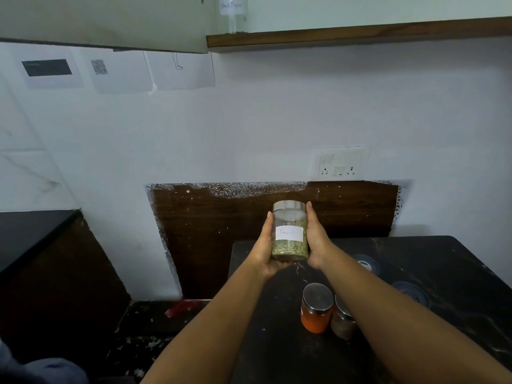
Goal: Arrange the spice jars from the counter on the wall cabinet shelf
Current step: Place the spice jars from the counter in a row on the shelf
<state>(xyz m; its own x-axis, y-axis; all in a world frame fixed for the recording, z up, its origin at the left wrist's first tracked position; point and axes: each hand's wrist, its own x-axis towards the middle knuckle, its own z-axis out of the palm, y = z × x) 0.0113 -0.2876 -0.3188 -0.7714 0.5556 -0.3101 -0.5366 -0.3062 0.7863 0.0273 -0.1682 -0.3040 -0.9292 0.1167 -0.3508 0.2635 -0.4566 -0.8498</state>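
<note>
A glass jar (290,231) of green fennel seeds, steel lid on top and a white label reading "Fennel", is held upright above the dark counter (443,273). My left hand (264,245) cups its left side and base. My right hand (315,239) presses against its right side, fingers pointing up. On the counter below stand an orange-filled jar (316,309) and a brownish jar (342,318), the latter partly hidden by my right forearm. High up, a jar labelled black pepper (232,12) stands on the wall cabinet shelf (360,34).
An open cabinet door (105,23) hangs at the upper left. A switch and socket plate (340,163) sits on the wall above the counter. Two dark round lids (365,263) lie on the counter's right side. Another dark counter (30,234) stands at left.
</note>
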